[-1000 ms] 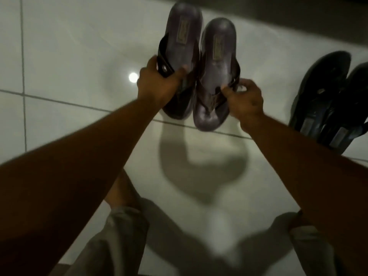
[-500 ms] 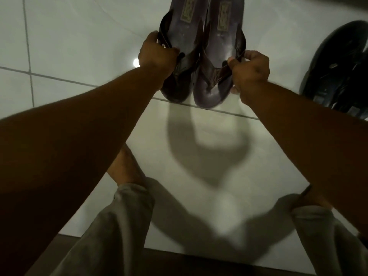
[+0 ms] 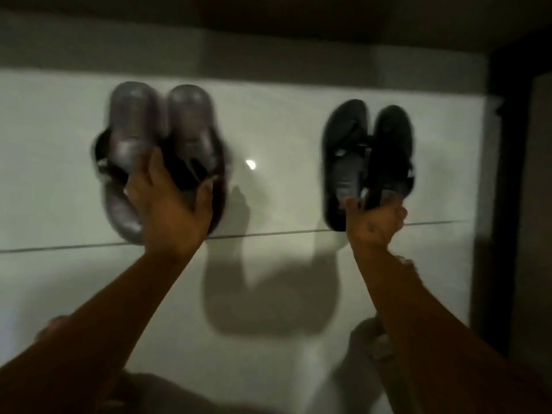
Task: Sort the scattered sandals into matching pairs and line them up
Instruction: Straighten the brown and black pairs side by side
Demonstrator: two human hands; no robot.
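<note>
Two brown flip-flop sandals lie side by side on the pale floor tiles at the left, blurred by motion. My left hand spreads over their near ends, fingers across both straps, gripping the pair together. To the right a pair of black sandals lies side by side. My right hand is closed on their near ends, pinching the two together where they touch.
A dark wall base runs along the far edge of the tiles, just beyond the sandals. A dark upright edge stands at the right. A tile joint crosses under both pairs. My knees show at the bottom.
My right hand let go of the brown sandals and took hold of the black pair. My left hand shifted to cover both brown sandals. The camera tilted up, showing the wall.
</note>
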